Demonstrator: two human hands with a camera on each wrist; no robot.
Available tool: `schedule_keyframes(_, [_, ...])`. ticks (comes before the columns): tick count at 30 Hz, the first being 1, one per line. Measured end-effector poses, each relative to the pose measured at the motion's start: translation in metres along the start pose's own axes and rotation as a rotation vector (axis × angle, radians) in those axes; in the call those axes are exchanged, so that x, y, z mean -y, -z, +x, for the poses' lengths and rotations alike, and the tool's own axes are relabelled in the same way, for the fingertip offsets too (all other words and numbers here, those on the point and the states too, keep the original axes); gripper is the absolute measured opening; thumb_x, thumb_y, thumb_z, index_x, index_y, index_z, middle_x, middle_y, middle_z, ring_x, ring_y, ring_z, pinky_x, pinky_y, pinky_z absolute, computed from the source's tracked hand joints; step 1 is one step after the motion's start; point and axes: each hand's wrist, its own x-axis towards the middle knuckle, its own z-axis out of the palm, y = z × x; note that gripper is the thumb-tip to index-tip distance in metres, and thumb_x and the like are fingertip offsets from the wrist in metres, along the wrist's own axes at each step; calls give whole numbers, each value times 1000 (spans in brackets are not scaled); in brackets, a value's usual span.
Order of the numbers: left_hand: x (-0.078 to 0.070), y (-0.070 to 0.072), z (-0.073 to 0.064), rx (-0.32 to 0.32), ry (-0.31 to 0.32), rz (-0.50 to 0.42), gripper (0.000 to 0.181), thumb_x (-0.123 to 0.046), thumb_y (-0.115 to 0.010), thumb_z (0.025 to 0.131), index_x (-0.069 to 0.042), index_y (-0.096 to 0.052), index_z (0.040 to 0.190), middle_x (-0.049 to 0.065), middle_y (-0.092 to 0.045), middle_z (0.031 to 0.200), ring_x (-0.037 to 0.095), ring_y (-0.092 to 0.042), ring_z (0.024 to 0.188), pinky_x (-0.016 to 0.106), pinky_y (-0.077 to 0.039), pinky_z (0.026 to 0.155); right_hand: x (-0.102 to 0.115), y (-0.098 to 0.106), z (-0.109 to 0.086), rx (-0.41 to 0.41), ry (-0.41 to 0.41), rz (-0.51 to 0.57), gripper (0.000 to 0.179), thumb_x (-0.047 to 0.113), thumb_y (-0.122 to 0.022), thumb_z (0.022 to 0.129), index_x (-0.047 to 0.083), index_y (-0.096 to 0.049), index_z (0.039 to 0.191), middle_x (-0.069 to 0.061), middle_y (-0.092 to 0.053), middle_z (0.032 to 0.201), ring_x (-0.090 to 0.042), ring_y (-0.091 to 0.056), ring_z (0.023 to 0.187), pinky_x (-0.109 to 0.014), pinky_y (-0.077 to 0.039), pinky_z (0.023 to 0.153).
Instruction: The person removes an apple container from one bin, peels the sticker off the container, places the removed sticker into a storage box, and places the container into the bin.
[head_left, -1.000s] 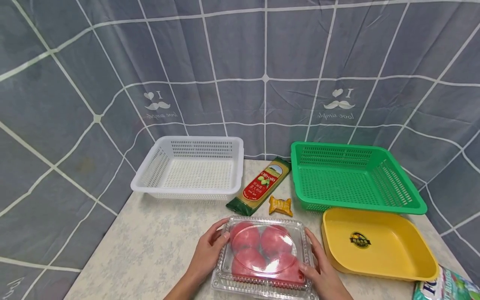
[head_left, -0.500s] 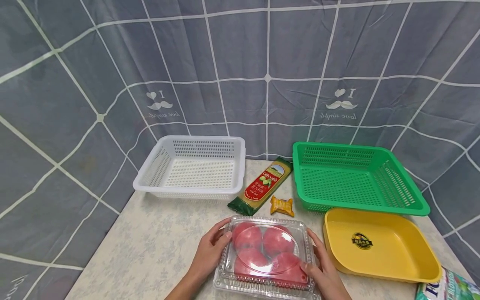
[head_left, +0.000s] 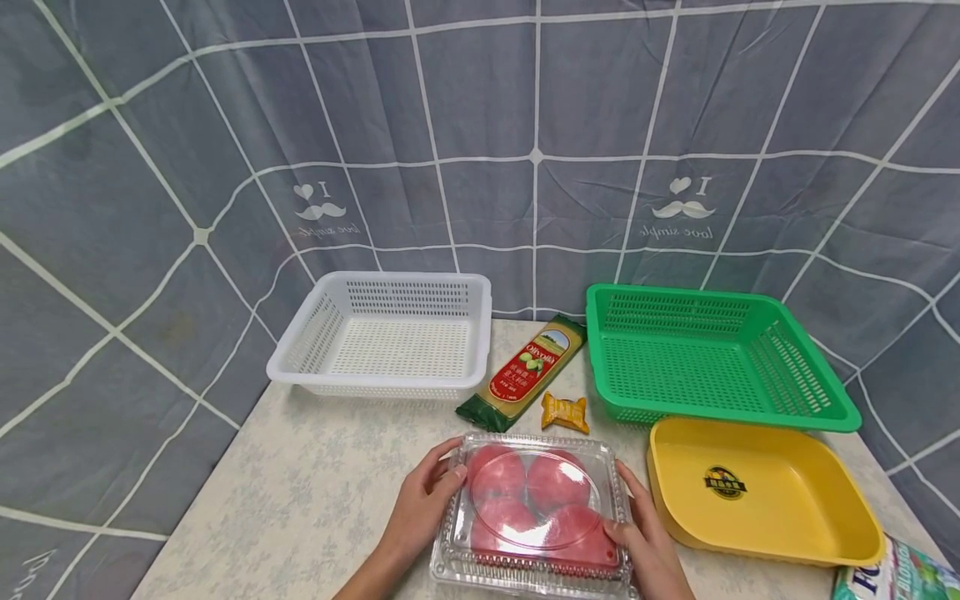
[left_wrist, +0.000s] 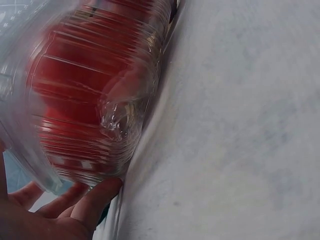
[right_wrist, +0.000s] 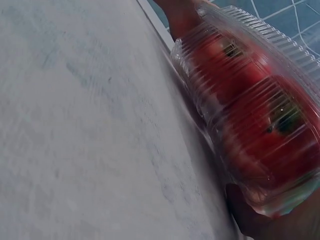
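Observation:
A clear plastic clamshell box (head_left: 536, 562) lies low on the table in front of me in the head view, its lid down. Through the lid show several red tomatoes (head_left: 557, 482); their green stems appear in the right wrist view. My left hand (head_left: 420, 504) grips the box's left side, thumb at the lid's edge. In the left wrist view its fingers (left_wrist: 97, 202) reach under the ribbed wall, near the tabletop. On the opposite side, my right hand (head_left: 648, 537) holds the box with its thumb over the lid edge. The box hides some fingers of both hands.
Behind the box lie a spaghetti packet (head_left: 525, 372) and a small orange-wrapped snack (head_left: 566, 412). A white basket (head_left: 375, 382) stands back left, a green basket (head_left: 720, 415) back right. A yellow tray (head_left: 787, 500) is right of my right hand, beside a green-and-white packet (head_left: 892, 575).
The view has shifted slightly, moving the scene a little rightward in the frame. Both hands keep their hold on the box, which stays in nearly the same place.

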Motion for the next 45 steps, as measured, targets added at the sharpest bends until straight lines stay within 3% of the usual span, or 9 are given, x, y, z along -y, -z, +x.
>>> schedule_keyframes(5, [0, 0, 0, -7, 0, -5, 43, -32, -58, 97, -23, -50, 138, 11, -60, 127, 21, -61, 109, 30, -50, 84, 0, -3, -1, -21, 7, 14, 68, 16, -50, 91, 29, -24, 152, -31, -26, 148, -43, -39, 123, -46, -45, 87])
schedule_keyframes(15, [-5, -2, -3, -29, -19, 54, 41, -34, -58, 97, -28, -52, 137, 9, -61, 125, 20, -61, 107, 30, -49, 84, 2, -1, -2, -38, -75, -10, 70, 21, -49, 90, 28, -20, 154, -30, -20, 151, -45, -35, 127, -51, -44, 91])
schedule_keyframes(27, [-11, -1, -5, -10, -73, 119, 41, -31, -54, 99, -30, -47, 139, 6, -59, 126, 18, -60, 108, 31, -50, 83, 7, 3, -7, -44, 21, -46, 70, 17, -48, 89, 27, -24, 153, -27, -20, 152, -44, -32, 130, -50, -41, 93])
schedule_keyframes(32, [-14, 0, -5, 16, -62, 105, 42, -32, -53, 99, -29, -45, 141, 6, -57, 129, 19, -58, 111, 30, -49, 84, 9, 2, -7, -54, 39, -24, 69, 15, -48, 88, 26, -26, 153, -28, -24, 151, -43, -37, 125, -43, -46, 86])
schedule_keyframes(40, [-21, 1, -5, 34, -54, 93, 43, -33, -53, 99, -26, -45, 141, 8, -56, 130, 22, -57, 111, 30, -49, 85, 12, 3, -8, -61, 20, -36, 70, 15, -49, 88, 24, -25, 153, -27, -18, 153, -47, -30, 131, -55, -40, 94])
schedule_keyframes(45, [-27, 2, -1, 70, -48, 23, 50, -31, -53, 100, -21, -35, 145, 12, -56, 129, 24, -60, 108, 34, -51, 82, 16, 4, -9, -64, 36, -23, 69, 14, -48, 89, 23, -24, 153, -27, -18, 153, -48, -26, 133, -59, -37, 95])
